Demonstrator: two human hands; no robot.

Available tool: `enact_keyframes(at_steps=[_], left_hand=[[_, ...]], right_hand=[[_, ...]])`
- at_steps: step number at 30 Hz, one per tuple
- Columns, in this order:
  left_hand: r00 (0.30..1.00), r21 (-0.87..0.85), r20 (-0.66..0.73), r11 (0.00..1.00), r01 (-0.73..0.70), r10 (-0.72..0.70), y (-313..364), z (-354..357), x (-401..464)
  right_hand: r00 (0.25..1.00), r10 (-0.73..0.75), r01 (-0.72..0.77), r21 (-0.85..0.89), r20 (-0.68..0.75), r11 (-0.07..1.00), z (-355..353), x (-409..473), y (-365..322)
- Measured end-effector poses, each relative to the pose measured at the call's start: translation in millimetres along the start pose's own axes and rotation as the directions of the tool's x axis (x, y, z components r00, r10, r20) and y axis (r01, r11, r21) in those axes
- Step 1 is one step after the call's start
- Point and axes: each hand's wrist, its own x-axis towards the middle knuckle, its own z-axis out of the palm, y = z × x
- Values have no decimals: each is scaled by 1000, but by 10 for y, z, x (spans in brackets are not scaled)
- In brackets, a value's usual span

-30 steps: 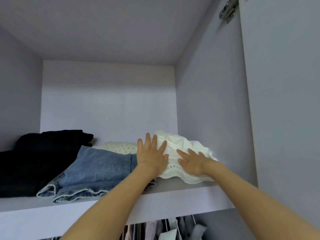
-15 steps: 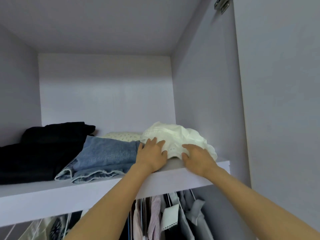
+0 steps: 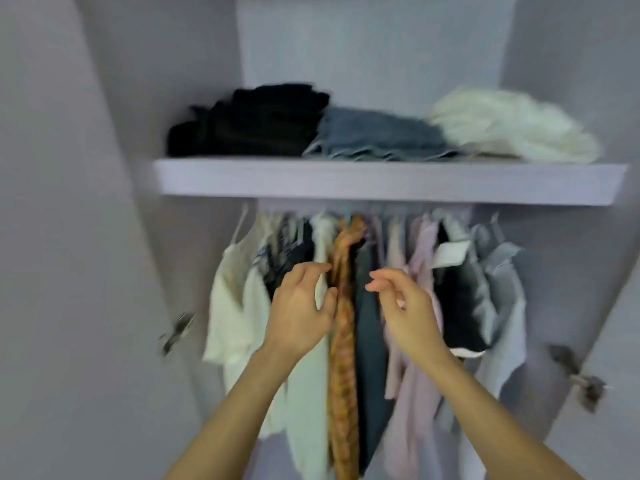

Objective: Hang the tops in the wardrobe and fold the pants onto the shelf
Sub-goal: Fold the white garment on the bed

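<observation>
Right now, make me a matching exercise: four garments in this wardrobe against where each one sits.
Things:
1. black pile
2. folded jeans
3. white garment
4. orange patterned top

Places:
A. shelf, right end
B. hanging below the shelf, between the two hands
C. shelf, left end
D. shelf, middle

Pairs: 1-C, 2-D, 3-A, 4-B

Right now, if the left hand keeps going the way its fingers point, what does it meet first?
Probably the orange patterned top: the left hand has its fingertips right at that fabric's edge, though blur hides whether they touch.
</observation>
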Motion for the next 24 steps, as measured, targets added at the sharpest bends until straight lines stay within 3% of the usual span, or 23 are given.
enact_keyframes(at_steps=[5,9,13,15,17,19,21,23,24], left_hand=[[928,189,7,911,365,-373,-579,-627,-1087],[807,292,-143,754,588,-573,-792,-1185,-2047],[511,264,-406,438,859,-757,-687,-1617,-3275],[314,188,-508,253,949,-802,-456,-1756,-3931],[181,143,-557,121,982,-811,-248,-1830,-4368],[-2,47,-630,-40,998,-777,99,-1951,-4903],[-119,-20,-690,-146,989,-714,400,-2028,-5316],[-284,-155,-738,-255,954,-612,875,-2112,-5864],[-324,-196,-743,-273,942,-586,989,-2130,-6005]], right_hand=[[928,3,-49,114,374,992,986,-571,-127],[743,-72,-75,189,665,979,1752,-1101,-362],[313,-205,-93,245,927,965,2366,-1942,-720],[13,-263,-52,263,965,963,2542,-2474,-956],[-165,-279,-16,280,946,960,2646,-2876,-1097],[-315,-329,9,350,890,937,2687,-3437,-1369],[-405,-355,7,392,843,920,2684,-3879,-1603],[-531,-395,15,474,750,880,2607,-4512,-1981],[-557,-395,22,489,730,872,2584,-4662,-2073]])
